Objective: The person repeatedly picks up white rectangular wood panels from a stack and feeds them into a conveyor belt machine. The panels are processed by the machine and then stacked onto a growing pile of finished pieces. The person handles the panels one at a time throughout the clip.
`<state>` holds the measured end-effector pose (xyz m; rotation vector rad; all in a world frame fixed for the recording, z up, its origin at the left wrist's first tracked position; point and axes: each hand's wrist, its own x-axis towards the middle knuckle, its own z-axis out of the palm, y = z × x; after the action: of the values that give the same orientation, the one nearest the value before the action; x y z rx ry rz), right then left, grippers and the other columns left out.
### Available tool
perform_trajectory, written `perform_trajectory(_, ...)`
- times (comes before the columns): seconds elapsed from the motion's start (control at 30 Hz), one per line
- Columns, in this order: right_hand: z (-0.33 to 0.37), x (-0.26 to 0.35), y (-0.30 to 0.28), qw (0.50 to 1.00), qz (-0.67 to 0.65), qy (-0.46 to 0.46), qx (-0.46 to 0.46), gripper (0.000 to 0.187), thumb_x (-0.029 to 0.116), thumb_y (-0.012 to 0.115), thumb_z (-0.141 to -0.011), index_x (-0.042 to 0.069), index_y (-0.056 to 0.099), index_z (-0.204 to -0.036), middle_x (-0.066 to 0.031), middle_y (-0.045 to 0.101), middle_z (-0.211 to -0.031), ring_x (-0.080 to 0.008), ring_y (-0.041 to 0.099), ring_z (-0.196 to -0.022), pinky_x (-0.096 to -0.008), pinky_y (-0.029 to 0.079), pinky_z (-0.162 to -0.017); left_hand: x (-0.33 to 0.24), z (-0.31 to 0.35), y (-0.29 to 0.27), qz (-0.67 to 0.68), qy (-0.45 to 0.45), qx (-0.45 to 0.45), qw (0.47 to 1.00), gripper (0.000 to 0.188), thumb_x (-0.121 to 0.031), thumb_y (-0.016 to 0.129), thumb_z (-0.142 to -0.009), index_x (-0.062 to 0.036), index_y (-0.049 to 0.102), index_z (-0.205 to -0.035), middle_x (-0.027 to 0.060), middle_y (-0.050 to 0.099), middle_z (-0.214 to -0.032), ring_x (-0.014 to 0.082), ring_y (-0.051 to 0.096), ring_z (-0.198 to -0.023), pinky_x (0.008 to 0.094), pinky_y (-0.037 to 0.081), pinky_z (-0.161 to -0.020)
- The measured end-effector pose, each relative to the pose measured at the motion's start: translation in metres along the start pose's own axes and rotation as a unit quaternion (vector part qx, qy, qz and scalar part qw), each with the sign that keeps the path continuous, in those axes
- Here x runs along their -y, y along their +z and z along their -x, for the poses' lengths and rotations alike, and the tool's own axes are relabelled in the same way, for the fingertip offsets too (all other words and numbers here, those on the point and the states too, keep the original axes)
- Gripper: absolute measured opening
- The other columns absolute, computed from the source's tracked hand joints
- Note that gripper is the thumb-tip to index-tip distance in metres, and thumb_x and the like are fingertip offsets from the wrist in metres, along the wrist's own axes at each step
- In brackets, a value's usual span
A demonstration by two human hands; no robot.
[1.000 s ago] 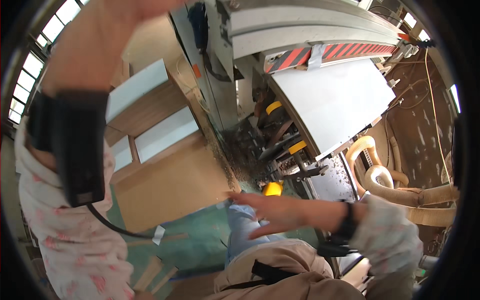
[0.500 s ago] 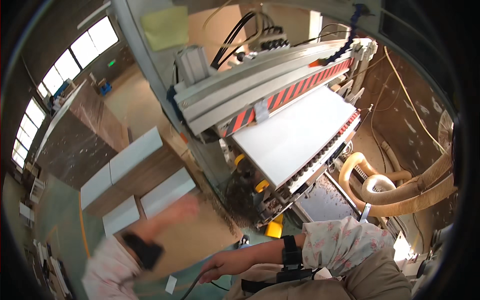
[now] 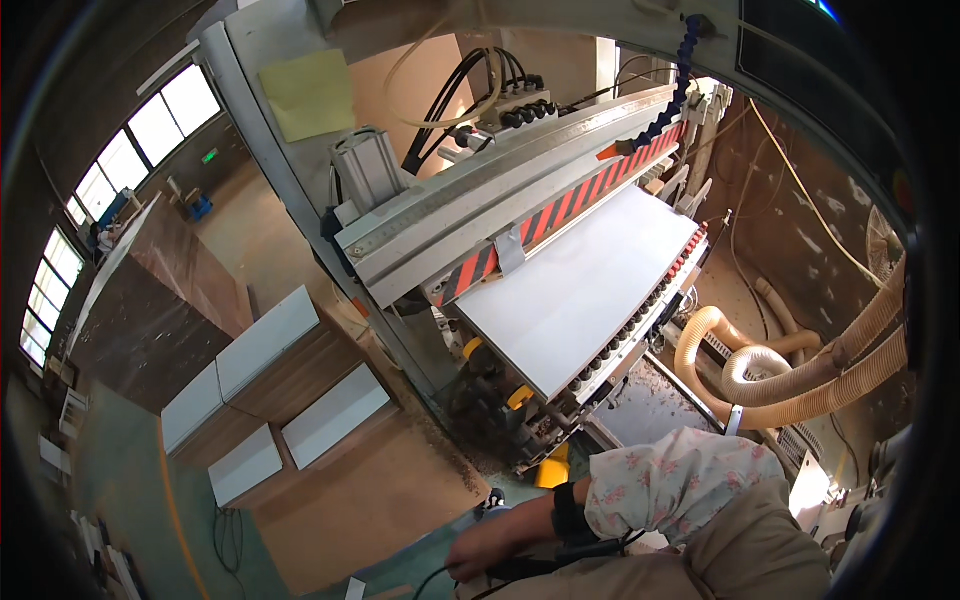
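My right hand (image 3: 482, 548) is low in the picture, beside my lap, with the fingers curled round a thin black cable (image 3: 430, 577). The fingertips are partly hidden from this side. A black strap (image 3: 571, 512) circles that wrist, below a floral sleeve (image 3: 680, 485). My left hand is out of view. Ahead of me, a white panel (image 3: 590, 285) lies on the machine's bed, partly under a beam with red and black stripes (image 3: 575, 205). Neither the panel nor the machine is touched by my right hand.
White-topped panel stacks (image 3: 270, 345) stand at the left, next to a brown board (image 3: 370, 510) on the floor. A large wrapped stack (image 3: 150, 300) is farther back. Ribbed hoses (image 3: 810, 400) coil at the right. A yellow part (image 3: 552, 468) sits low on the machine.
My left hand, blurred over the panel stacks before, has left the picture. My right hand has shifted slightly right and down with the cable. The view has tilted a little.
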<state>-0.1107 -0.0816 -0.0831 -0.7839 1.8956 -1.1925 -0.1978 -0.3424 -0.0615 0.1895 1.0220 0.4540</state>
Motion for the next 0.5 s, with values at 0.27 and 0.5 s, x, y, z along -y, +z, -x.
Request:
perform_trajectory(0.27, 0.044, 0.021, -0.093, 0.873, -0.224, 0.152, -0.405, 0.050, 0.047, 0.043, -0.087, 0.003, 0.056, -0.068, -0.0047, 0.053, -0.056, -0.0133, 0.053, -0.052, -0.0283, 0.045, -0.051, -0.087, 0.003, 0.013, -0.106, 0.054, 0.015, 0.993, 0.025, -0.025, 0.050, -0.087, -0.0037, 0.048, -0.101, 0.0089, 0.057, -0.094, 0.0181, 0.055, -0.095, 0.0330, 0.051, -0.072)
perform_trajectory(0.5, 0.084, 0.027, -0.090, 0.788, -0.464, 0.138, -0.381, 0.044, 0.041, 0.044, -0.089, 0.006, 0.048, -0.063, 0.0005, 0.038, -0.047, -0.0107, 0.039, -0.040, -0.0255, 0.041, -0.046, -0.085, -0.066, -0.010, -0.164, 0.214, -0.117, 0.956, 0.022, -0.011, 0.059, -0.080, -0.0017, 0.052, -0.099, 0.0061, 0.057, -0.089, 0.0148, 0.056, -0.086, 0.0312, 0.051, -0.071)
